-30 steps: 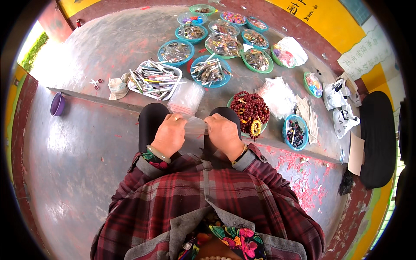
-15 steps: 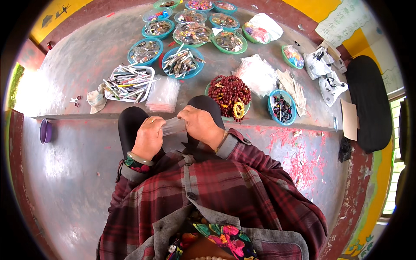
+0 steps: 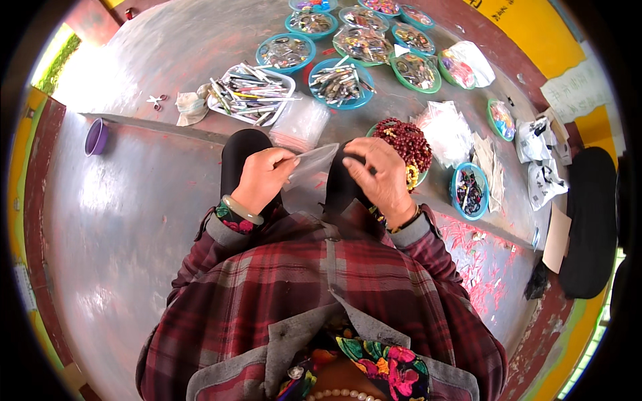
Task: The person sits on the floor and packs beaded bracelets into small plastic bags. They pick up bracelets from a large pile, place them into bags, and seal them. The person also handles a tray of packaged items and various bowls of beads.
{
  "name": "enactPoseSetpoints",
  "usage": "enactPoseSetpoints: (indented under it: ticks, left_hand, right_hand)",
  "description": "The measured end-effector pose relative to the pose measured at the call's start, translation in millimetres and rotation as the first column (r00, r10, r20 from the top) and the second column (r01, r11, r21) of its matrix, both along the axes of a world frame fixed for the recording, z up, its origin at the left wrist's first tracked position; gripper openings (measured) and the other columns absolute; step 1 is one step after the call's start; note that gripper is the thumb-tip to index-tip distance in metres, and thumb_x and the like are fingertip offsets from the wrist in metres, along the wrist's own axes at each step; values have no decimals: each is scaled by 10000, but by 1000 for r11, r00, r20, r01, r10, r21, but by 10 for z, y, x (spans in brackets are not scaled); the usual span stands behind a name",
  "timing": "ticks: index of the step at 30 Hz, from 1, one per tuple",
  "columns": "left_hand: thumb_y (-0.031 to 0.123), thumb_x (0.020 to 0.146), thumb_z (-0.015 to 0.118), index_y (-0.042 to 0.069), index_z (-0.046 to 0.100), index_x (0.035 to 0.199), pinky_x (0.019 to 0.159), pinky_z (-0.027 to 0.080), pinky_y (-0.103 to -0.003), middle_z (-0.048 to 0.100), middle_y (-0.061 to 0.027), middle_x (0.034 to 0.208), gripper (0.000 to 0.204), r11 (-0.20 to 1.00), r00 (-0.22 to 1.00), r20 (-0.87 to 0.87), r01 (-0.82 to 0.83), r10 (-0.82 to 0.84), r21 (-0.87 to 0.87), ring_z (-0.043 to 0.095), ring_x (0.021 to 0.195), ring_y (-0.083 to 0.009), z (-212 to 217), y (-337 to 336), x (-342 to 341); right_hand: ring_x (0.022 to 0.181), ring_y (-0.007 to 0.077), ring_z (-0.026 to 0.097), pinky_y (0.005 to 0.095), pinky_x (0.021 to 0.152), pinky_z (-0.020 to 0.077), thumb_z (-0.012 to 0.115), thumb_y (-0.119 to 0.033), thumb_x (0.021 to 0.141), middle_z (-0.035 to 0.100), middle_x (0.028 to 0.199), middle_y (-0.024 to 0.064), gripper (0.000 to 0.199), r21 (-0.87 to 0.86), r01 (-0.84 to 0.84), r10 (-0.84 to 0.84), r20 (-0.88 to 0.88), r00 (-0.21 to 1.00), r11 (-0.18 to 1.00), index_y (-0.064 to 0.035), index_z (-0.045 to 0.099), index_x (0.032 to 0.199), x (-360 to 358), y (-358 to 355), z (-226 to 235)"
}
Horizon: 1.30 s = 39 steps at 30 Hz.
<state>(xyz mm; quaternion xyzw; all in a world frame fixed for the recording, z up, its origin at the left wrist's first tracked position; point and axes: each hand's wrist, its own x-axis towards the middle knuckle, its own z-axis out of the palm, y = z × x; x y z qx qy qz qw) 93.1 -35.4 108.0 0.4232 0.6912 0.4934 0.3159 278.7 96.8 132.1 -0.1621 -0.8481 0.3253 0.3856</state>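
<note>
A clear plastic bag (image 3: 313, 167) is pinched between the thumb and fingers of my left hand (image 3: 262, 179), held over my knees. My right hand (image 3: 382, 172) is off the bag, just to its right, thumb and fingers apart with nothing visible between them. Beyond the right hand, dark red bead strings (image 3: 404, 139) with some yellow beads (image 3: 410, 176) fill a green basket, partly hidden by that hand. Ahead of my left hand a stack of clear plastic bags (image 3: 302, 123) lies on the raised floor edge.
Pens heap in a white tray (image 3: 290, 85) and a blue basin (image 3: 369, 93). Bagged items sit in several baskets behind. Scissors (image 3: 157, 101) and a purple bowl (image 3: 97, 138) are left; a blue basket of dark pieces (image 3: 470, 191), more bags (image 3: 444, 137) and white carrier bags (image 3: 547, 180) right.
My right hand has let go of the plastic bag and moved right toward the beads. The left hand keeps hold of the bag. The whole view has turned and shifted.
</note>
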Motion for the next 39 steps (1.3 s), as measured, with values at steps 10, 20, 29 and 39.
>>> enactPoseSetpoints:
  ticks: [10,20,29,39]
  left_hand:
    - [77,779,585,-9,613,795,578,458,-374,594,-180,726,91,990,945,-326,73,-30,121,591,675,-352,-9,-29,76]
    - [54,827,578,-14,628,893,569,464,-293,622,-159,732,107,982,957,-291,61,-7,177,619,626,-224,-132,-33,83]
    - [80,849,580,-23,618,924,598,469,-310,621,-172,772,133,971,923,-370,-16,106,237,616,656,-263,-160,-20,42]
    - [133,857,609,2,548,1170,504,457,-193,597,-50,1023,345,977,970,125,199,-207,75,547,682,-52,43,-116,-106]
  right_hand:
    - [803,256,555,340,688,486,596,-67,680,563,812,83,94,421,-201,35,369,929,885,-34,560,761,-311,-347,-86]
    - [748,285,603,386,585,499,564,-130,735,603,799,121,194,204,-177,57,490,870,963,-24,567,898,-373,-502,-170]
    - [708,314,603,420,596,486,539,-190,808,623,721,123,179,189,-400,172,684,709,897,-56,637,740,-338,-399,-286]
    - [660,360,568,402,577,456,555,-259,861,595,690,149,196,-264,-123,229,418,879,957,-83,634,830,-215,-195,-300]
